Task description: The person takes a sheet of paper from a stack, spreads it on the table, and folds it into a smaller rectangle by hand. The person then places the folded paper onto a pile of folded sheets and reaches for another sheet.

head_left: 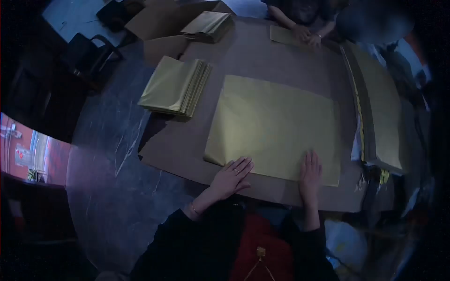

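Note:
A large sheet of gold paper [276, 122] lies flat on the brown board covering the table [183, 161]. Its lower left corner looks slightly raised or creased. My left hand [230, 178] rests on the sheet's near edge, close to that corner, fingers stretched out and a ring on one finger. Farther right along the same edge, my right hand [310, 175] lies flat with its fingers pointing away from me. Neither hand grips anything.
A stack of folded gold paper [171, 86] stands at the table's left edge, with another stack [208, 25] behind it near an open cardboard box [161, 23]. A tall pile of gold sheets [382, 107] is on the right. Across the table, another person's hands [307, 36] touch a gold piece [281, 35].

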Demonstrator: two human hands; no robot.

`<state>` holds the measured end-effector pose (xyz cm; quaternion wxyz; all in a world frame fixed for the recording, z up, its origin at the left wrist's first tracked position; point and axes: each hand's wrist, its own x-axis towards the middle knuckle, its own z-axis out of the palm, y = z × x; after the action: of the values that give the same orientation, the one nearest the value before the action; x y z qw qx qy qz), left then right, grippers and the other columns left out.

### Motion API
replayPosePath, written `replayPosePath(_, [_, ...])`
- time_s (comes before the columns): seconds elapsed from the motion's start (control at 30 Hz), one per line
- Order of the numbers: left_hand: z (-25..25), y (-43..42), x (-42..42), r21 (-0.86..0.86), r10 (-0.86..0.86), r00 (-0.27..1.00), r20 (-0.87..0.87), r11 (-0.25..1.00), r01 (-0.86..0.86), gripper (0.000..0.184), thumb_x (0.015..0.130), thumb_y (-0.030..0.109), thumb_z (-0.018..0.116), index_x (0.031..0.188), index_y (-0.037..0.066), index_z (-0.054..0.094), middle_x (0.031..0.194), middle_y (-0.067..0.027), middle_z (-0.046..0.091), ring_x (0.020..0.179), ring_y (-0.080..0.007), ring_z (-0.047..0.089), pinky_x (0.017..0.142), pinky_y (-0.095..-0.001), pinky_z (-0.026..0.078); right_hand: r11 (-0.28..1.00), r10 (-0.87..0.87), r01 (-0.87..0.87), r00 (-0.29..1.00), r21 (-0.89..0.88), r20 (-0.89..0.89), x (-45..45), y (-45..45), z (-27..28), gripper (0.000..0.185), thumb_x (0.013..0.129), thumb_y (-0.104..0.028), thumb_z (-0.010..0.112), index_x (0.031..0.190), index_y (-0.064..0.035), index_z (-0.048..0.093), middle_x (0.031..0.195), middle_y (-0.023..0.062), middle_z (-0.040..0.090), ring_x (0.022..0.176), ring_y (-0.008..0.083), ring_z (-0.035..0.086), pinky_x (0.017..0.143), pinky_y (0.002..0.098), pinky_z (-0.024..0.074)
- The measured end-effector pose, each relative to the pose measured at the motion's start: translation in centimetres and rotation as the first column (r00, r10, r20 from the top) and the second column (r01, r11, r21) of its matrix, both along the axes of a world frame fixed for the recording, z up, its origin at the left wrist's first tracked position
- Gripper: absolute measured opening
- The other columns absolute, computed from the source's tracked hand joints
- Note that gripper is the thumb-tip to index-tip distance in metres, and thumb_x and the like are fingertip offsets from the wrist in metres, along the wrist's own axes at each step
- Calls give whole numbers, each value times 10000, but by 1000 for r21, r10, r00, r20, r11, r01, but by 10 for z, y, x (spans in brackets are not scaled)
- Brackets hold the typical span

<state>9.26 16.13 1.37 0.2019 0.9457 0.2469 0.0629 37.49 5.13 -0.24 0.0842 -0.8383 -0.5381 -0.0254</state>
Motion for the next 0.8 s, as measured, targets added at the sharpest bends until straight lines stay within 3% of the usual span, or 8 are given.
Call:
replayPosePath(0.1, [8,8,-25,37,102,995,-17,994,-101,644,880,420,506,1392,80,311,1454,-99,297,1351,-259,264,1075,-416,262,1000,-8,8,1000,-20,27,2,-1,-5,446,981,-259,342,1402,-114,326,1459,103,299,1356,250,259,1091,444,190])
replayPosePath(0.47, [0,32,-63,88,261,965,-4,962,-260,579,909,324,491,1380,38,315,1436,-152,309,1321,-328,297,1064,-463,273,1000,-18,17,996,-10,-83,-2,0,4,464,971,-249,347,1410,-104,300,1466,114,267,1371,258,212,1096,487,170])
replayPosePath(0.63, [0,29,-60,144,305,952,25,941,-305,505,932,283,438,1369,47,347,1423,-133,345,1318,-300,320,1063,-471,269,999,-16,14,998,44,56,2,-1,-14,470,964,-242,374,1408,-107,302,1439,122,316,1349,279,261,1080,483,202])
replayPosePath(0.7, [4,27,-57,125,295,955,27,947,-296,484,936,271,431,1359,45,366,1420,-137,351,1318,-302,320,1063,-472,265,974,62,-14,976,-225,208,-14,12,-3,491,964,-246,387,1403,-53,285,1430,166,313,1337,317,266,1079,467,212])
replayPosePath(0.73, [3,27,-58,118,309,950,37,943,-311,479,936,267,432,1355,41,371,1422,-139,347,1316,-309,321,1062,-474,265,999,41,-38,989,24,-139,-35,25,15,501,965,-246,390,1397,-21,275,1431,189,297,1331,336,264,1082,455,212])
replayPosePath(0.77, [2,28,-59,111,320,946,45,940,-323,475,937,263,434,1350,38,375,1424,-140,344,1314,-316,321,1062,-476,264,961,95,38,884,274,-457,-60,44,33,513,966,-247,393,1390,12,266,1432,213,280,1326,355,262,1085,443,212])
replayPosePath(0.8, [-2,30,-59,115,324,945,50,938,-327,451,933,244,439,1329,30,408,1408,-149,366,1300,-341,336,1058,-482,263,923,266,-75,834,377,-484,-81,58,38,542,968,-254,392,1391,43,230,1451,235,225,1334,372,238,1095,429,195])
